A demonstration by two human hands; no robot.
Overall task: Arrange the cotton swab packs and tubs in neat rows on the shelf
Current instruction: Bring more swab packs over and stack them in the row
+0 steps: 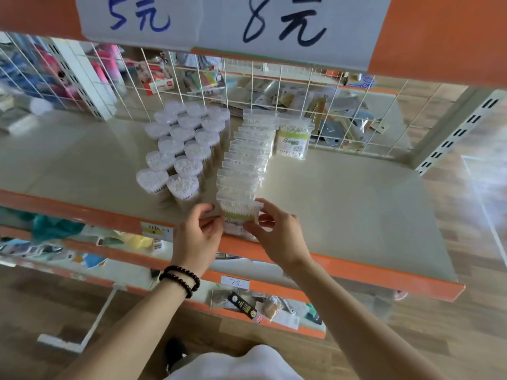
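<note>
Wire grid (274,86) backs tubs (181,149) beside packs (247,165).

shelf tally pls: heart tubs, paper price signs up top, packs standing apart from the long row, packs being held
heart-shaped tubs: 15
paper price signs: 2
lone pack beside the row's far end: 1
front pack, pinched by left hand and right hand: 1
total: 19
</note>
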